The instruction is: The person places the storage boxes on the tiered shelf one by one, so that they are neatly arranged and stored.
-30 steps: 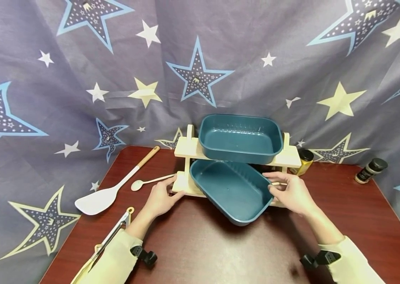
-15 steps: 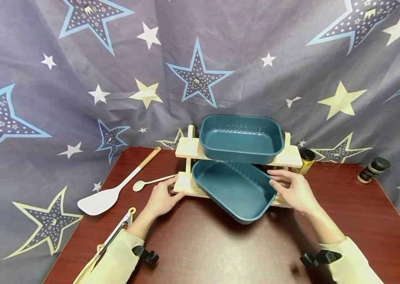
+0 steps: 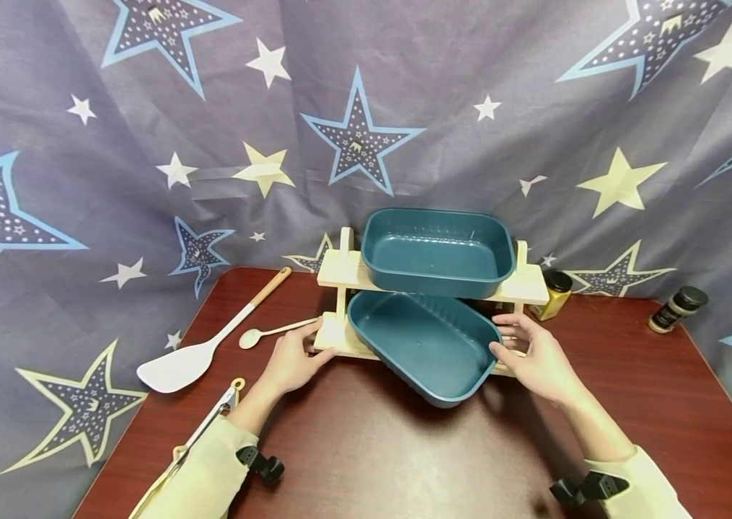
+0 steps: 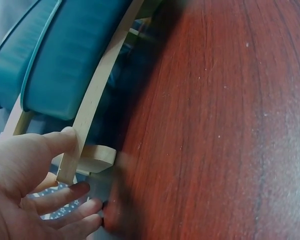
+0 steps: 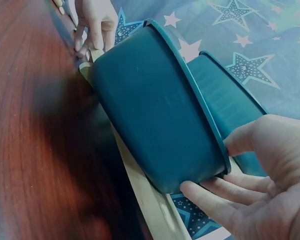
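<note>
A two-tier pale wooden rack (image 3: 329, 335) stands against the cloth. On its upper tier sits a teal rectangular bin (image 3: 440, 287). A second teal bin (image 3: 424, 353) lies askew on the lower tier, one corner jutting over the front edge. My left hand (image 3: 293, 360) grips the rack's lower left end; in the left wrist view the thumb (image 4: 65, 140) presses on the board, with fingers below it. My right hand (image 3: 537, 360) holds the lower bin at its right end, its thumb at the rim and fingertips (image 5: 190, 189) against the wall in the right wrist view.
A white spatula (image 3: 177, 367) with a wooden handle, a small spoon (image 3: 252, 338) and metal tongs (image 3: 206, 422) lie left on the reddish-brown table (image 3: 391, 461). A yellow jar (image 3: 554, 292) stands behind the rack's right end, a dark-lidded spice jar (image 3: 676, 310) farther right.
The lower bin has shifted slightly rightward and back toward the rack, its right hand moving with it. The left hand stays on the rack's end.
</note>
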